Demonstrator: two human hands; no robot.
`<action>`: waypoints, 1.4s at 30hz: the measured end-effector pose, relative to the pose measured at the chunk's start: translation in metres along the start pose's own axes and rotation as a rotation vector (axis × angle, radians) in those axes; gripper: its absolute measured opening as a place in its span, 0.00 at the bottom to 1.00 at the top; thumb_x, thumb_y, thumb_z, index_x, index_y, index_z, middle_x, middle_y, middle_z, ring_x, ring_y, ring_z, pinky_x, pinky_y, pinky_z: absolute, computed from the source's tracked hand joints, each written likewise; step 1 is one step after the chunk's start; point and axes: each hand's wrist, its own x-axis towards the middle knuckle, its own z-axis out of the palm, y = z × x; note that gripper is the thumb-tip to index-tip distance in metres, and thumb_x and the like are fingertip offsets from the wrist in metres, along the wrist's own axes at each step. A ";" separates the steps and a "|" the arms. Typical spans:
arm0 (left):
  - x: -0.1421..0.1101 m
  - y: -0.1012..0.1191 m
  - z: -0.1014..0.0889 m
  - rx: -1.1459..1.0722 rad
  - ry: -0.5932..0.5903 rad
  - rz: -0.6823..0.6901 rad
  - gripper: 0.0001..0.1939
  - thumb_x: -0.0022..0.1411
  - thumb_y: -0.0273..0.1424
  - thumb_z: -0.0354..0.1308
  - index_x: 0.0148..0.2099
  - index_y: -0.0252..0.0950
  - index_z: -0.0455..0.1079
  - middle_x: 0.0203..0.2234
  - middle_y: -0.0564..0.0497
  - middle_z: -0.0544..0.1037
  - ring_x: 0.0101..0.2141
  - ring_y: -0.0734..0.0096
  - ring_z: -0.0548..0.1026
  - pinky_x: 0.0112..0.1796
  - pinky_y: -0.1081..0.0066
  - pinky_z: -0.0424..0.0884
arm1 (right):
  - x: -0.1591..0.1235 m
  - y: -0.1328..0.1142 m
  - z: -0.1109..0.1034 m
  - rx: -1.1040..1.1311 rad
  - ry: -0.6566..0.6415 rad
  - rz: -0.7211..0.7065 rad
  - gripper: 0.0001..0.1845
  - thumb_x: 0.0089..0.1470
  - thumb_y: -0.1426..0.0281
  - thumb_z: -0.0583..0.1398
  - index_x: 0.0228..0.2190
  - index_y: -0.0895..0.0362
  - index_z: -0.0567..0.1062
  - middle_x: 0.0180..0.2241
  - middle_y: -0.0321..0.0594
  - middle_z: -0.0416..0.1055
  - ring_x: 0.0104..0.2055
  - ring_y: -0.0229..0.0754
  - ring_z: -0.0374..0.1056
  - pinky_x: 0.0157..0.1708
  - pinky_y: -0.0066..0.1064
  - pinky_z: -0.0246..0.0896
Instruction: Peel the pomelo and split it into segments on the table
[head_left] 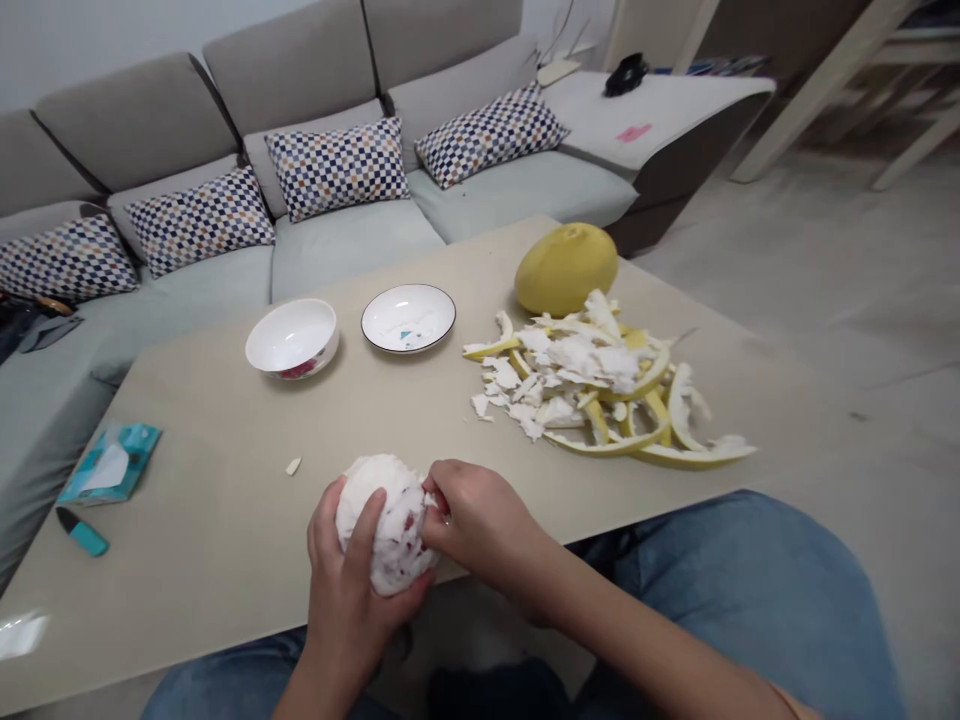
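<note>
A peeled pomelo, white with pith and showing red flesh in spots, sits at the near edge of the beige table. My left hand wraps around it from below and the left. My right hand presses against its right side with fingers pinched on the pith. A pile of yellow peel and white pith scraps lies to the right. Behind that pile rests a whole yellow pomelo.
A white bowl and a white plate with a dark rim stand mid-table. A teal tissue pack and a teal small knife lie at the left. A grey sofa with checked cushions runs behind the table.
</note>
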 end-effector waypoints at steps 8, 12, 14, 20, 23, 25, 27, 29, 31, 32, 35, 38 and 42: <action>-0.001 0.001 0.000 0.009 0.022 0.024 0.39 0.53 0.38 0.68 0.64 0.45 0.56 0.64 0.36 0.52 0.60 0.39 0.60 0.53 0.40 0.67 | -0.009 0.004 -0.005 0.021 -0.051 -0.005 0.12 0.55 0.65 0.59 0.36 0.59 0.78 0.35 0.45 0.76 0.32 0.42 0.68 0.31 0.30 0.50; 0.002 -0.002 0.000 0.028 0.030 0.078 0.38 0.53 0.38 0.69 0.63 0.44 0.57 0.63 0.35 0.53 0.60 0.39 0.61 0.53 0.40 0.67 | -0.002 0.000 -0.007 -0.085 -0.108 -0.047 0.09 0.55 0.70 0.58 0.27 0.59 0.78 0.30 0.44 0.76 0.32 0.42 0.67 0.31 0.31 0.48; 0.005 -0.005 -0.001 0.016 0.014 0.082 0.39 0.52 0.38 0.69 0.63 0.44 0.57 0.63 0.35 0.54 0.59 0.40 0.62 0.53 0.41 0.67 | 0.002 0.001 -0.004 -0.101 -0.086 -0.055 0.10 0.55 0.71 0.57 0.26 0.59 0.77 0.29 0.44 0.76 0.32 0.41 0.68 0.32 0.31 0.48; 0.007 -0.010 -0.005 0.001 -0.005 0.079 0.39 0.53 0.37 0.68 0.64 0.42 0.57 0.63 0.35 0.54 0.60 0.40 0.62 0.53 0.41 0.67 | 0.002 0.007 -0.002 -0.064 -0.066 -0.080 0.12 0.56 0.71 0.57 0.25 0.58 0.77 0.28 0.42 0.76 0.32 0.40 0.67 0.32 0.30 0.49; 0.004 -0.010 -0.005 -0.006 0.004 0.108 0.38 0.53 0.37 0.68 0.63 0.42 0.57 0.63 0.34 0.54 0.60 0.39 0.61 0.53 0.40 0.67 | 0.001 0.008 -0.007 -0.019 -0.108 -0.092 0.10 0.55 0.69 0.58 0.25 0.58 0.77 0.28 0.42 0.76 0.31 0.40 0.67 0.30 0.29 0.50; 0.004 -0.010 -0.006 -0.015 0.005 0.119 0.38 0.54 0.37 0.68 0.63 0.43 0.56 0.63 0.35 0.53 0.61 0.40 0.60 0.53 0.40 0.67 | 0.003 0.007 -0.009 -0.016 -0.126 -0.082 0.09 0.53 0.69 0.59 0.26 0.58 0.78 0.28 0.42 0.77 0.31 0.40 0.67 0.30 0.29 0.50; 0.006 -0.010 -0.006 -0.022 -0.006 0.111 0.38 0.53 0.37 0.68 0.63 0.44 0.56 0.63 0.36 0.53 0.61 0.40 0.60 0.54 0.41 0.67 | 0.007 0.007 -0.008 -0.018 -0.116 -0.062 0.09 0.53 0.70 0.59 0.26 0.58 0.79 0.29 0.43 0.78 0.31 0.41 0.68 0.30 0.29 0.50; 0.008 -0.012 -0.006 -0.028 -0.023 0.094 0.39 0.53 0.37 0.68 0.63 0.44 0.56 0.63 0.36 0.54 0.61 0.40 0.61 0.54 0.41 0.66 | 0.010 0.008 -0.005 -0.012 -0.082 -0.027 0.09 0.53 0.71 0.59 0.27 0.59 0.79 0.29 0.44 0.78 0.32 0.41 0.69 0.30 0.29 0.51; 0.010 -0.016 -0.006 -0.031 -0.041 0.083 0.39 0.53 0.37 0.68 0.64 0.44 0.56 0.63 0.37 0.54 0.61 0.41 0.61 0.54 0.41 0.66 | 0.011 0.011 -0.001 0.025 -0.048 0.004 0.08 0.52 0.71 0.60 0.29 0.59 0.80 0.30 0.44 0.79 0.32 0.41 0.69 0.30 0.29 0.51; 0.010 -0.018 -0.007 -0.033 -0.050 0.079 0.40 0.52 0.37 0.68 0.64 0.44 0.56 0.63 0.37 0.54 0.61 0.41 0.60 0.54 0.41 0.67 | 0.011 0.012 0.000 0.059 -0.038 0.005 0.07 0.51 0.71 0.61 0.29 0.59 0.80 0.30 0.43 0.79 0.32 0.40 0.69 0.30 0.28 0.52; 0.007 -0.023 -0.008 -0.045 -0.071 0.063 0.40 0.53 0.37 0.67 0.64 0.45 0.54 0.64 0.38 0.53 0.62 0.42 0.59 0.55 0.42 0.66 | 0.008 0.016 0.001 0.186 -0.033 -0.023 0.08 0.53 0.70 0.61 0.33 0.58 0.80 0.31 0.41 0.79 0.31 0.39 0.70 0.30 0.26 0.54; 0.003 -0.023 -0.010 -0.070 -0.066 0.034 0.40 0.53 0.37 0.67 0.64 0.46 0.53 0.64 0.39 0.52 0.63 0.42 0.57 0.57 0.41 0.64 | 0.005 0.015 -0.001 0.207 -0.044 -0.066 0.10 0.54 0.70 0.61 0.37 0.57 0.81 0.34 0.41 0.79 0.34 0.39 0.71 0.33 0.26 0.56; 0.002 -0.021 -0.010 -0.096 -0.057 -0.009 0.39 0.53 0.37 0.67 0.63 0.45 0.54 0.64 0.39 0.52 0.63 0.43 0.57 0.58 0.41 0.63 | 0.012 0.008 -0.001 0.067 -0.045 -0.121 0.09 0.53 0.71 0.60 0.30 0.58 0.82 0.31 0.44 0.79 0.34 0.41 0.71 0.34 0.28 0.55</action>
